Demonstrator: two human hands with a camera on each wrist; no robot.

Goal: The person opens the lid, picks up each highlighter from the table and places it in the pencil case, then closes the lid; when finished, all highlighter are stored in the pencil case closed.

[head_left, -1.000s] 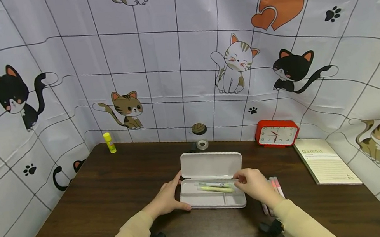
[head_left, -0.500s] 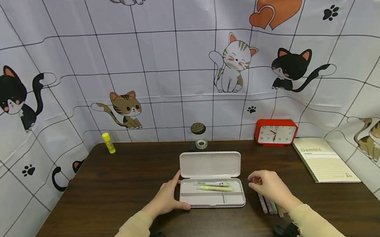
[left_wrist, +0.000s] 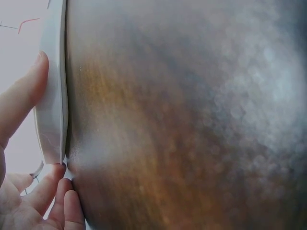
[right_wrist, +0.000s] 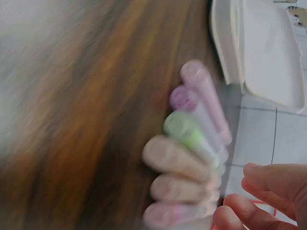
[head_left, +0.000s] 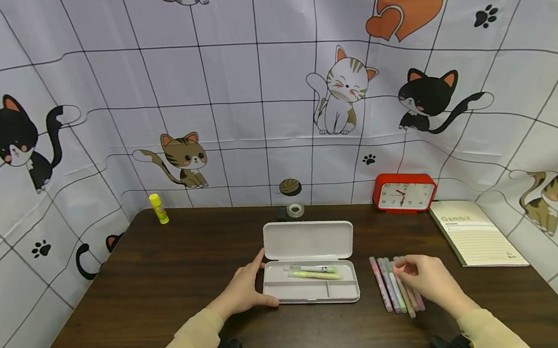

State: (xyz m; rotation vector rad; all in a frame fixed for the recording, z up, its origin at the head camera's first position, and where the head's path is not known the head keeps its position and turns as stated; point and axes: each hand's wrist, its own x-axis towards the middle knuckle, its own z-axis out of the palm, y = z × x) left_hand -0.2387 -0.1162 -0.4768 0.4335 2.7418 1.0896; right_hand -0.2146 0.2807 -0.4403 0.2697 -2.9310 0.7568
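Observation:
An open white pencil case [head_left: 303, 293] lies mid-table with its lid [head_left: 309, 241] folded back, and two pens [head_left: 315, 273] lie in its tray. My left hand [head_left: 260, 279] grips the case's left end, thumb at the front corner and index finger at the hinge. The left wrist view shows its fingers [left_wrist: 62, 201] against the case edge [left_wrist: 53, 110]. To the right of the case, several pastel pens [head_left: 393, 290] lie in a row. My right hand [head_left: 400, 268] hovers over them, fingers loosely curled and holding nothing. In the blurred right wrist view, its fingertips [right_wrist: 268, 187] are beside the pens [right_wrist: 192, 139].
On the dark wooden table [head_left: 167, 278], a yellow glue stick [head_left: 158, 208] stands back left and a tape roll [head_left: 296, 210] sits behind the case. A red clock [head_left: 404, 194] and a notebook [head_left: 478, 240] lie to the right. A cat-print curtain encloses the back and sides.
My right hand has left the inside of the case and moved right and down to the row of pens. The left hand has kept its hold on the case.

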